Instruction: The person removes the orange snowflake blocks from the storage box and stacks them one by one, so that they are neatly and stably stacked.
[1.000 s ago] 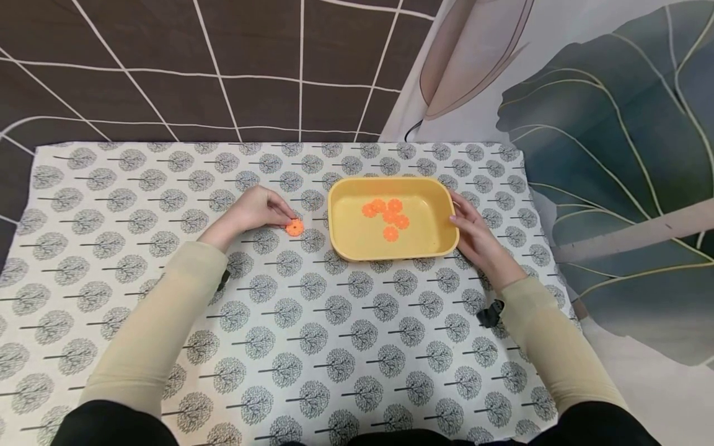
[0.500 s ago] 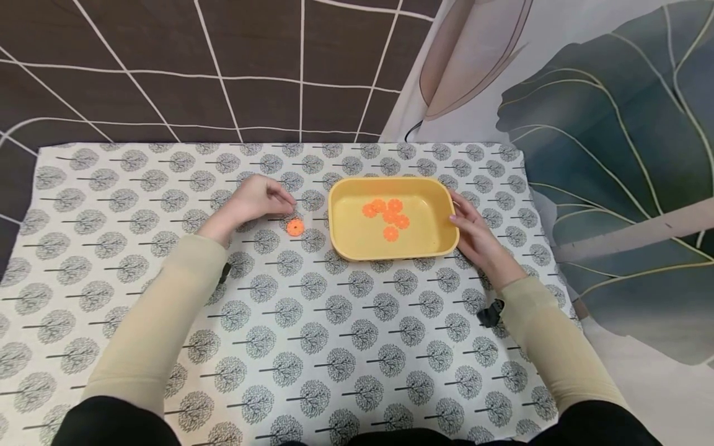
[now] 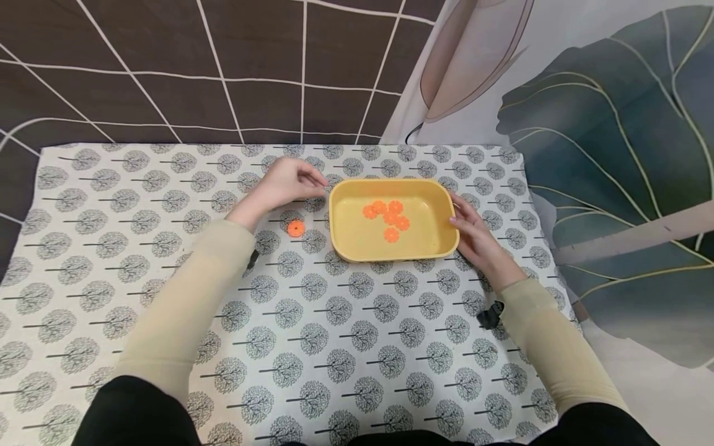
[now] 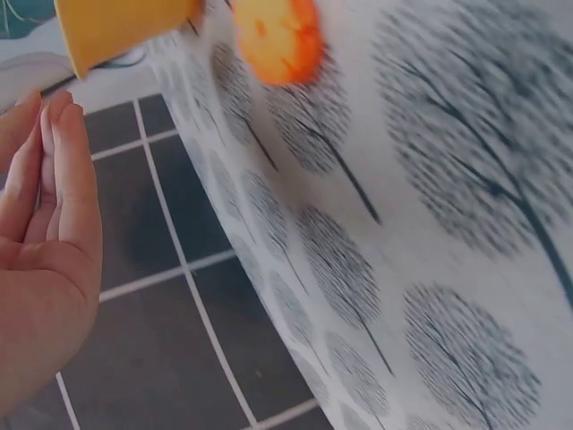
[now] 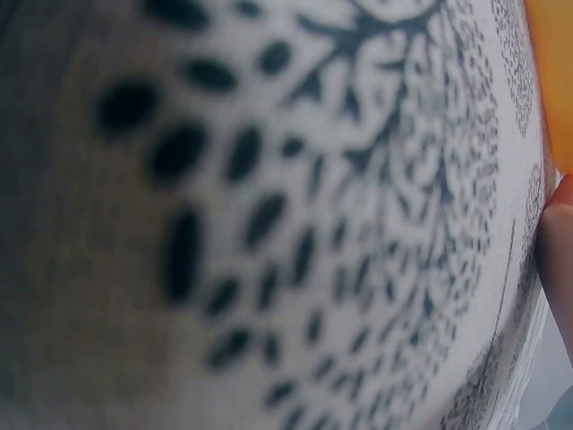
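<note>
In the head view a yellow rectangular plastic box (image 3: 357, 241) stands right of the table's middle, with several small orange flower-shaped discs (image 3: 392, 235) lying in it. My right hand (image 3: 481, 241) holds the box's right rim, thumb at the wall and fingers outside. Near the box's upper left corner is my left hand (image 3: 290, 181), fingers loosely bent with nothing between them; in the left wrist view its fingers (image 4: 79, 170) look fairly straight. One more orange disc (image 3: 296, 228), with a small mark at its centre, lies on the tablecloth left of the box.
A white tablecloth (image 3: 334, 347) printed with grey trees covers the table. Behind it hangs a dark brown cloth (image 3: 268, 49) with white grid lines. A pale curtain (image 3: 591, 142) with large leaf prints is on the right.
My left hand has let go of the orange disc and moved right and away from me to the box's corner. The disc stays on the cloth. My right hand keeps its place.
</note>
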Motion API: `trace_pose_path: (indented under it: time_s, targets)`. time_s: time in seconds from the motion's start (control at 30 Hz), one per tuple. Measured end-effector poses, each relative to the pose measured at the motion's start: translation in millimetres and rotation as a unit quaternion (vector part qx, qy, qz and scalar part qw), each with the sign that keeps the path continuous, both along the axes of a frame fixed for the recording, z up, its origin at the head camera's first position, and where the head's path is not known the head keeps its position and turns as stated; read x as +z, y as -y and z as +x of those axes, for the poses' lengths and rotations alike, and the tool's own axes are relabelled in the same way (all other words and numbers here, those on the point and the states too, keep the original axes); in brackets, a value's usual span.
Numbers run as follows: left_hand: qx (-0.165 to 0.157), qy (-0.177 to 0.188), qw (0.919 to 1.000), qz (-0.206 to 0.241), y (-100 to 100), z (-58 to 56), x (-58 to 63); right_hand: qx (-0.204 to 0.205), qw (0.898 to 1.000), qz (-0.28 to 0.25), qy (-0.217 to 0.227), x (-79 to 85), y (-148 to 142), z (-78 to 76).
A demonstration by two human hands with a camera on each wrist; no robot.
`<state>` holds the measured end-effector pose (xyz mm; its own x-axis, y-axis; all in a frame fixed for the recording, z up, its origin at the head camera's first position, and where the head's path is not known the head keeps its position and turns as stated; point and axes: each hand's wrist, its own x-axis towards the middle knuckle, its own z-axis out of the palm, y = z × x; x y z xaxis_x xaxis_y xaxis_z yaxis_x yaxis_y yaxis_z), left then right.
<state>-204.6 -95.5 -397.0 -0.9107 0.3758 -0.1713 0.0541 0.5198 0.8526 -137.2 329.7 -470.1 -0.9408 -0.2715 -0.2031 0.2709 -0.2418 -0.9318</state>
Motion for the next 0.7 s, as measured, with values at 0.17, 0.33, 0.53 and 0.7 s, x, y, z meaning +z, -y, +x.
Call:
trace_pose_path:
  time_s: [0.17,0.33,0.53,0.7]
  targets:
    - [-0.015,-0.008,0.9996,0.023,-19,-1.2,3.5,0.000,1.000,0.003,0.007,0.5,0,0.1]
    - [-0.034,-0.015,0.9990,0.025,-37,-2.1,4.7,-0.001,1.000,0.010,0.013,0.0,0,-0.3]
    - [-0.060,-0.007,0.9977,0.029,-59,-1.5,2.3,-0.007,1.000,0.012,0.017,-1.0,0,-0.6]
    - [-0.084,-0.009,0.9960,0.030,-76,0.8,-1.7,-0.007,1.000,0.007,0.024,-0.6,0,-1.4]
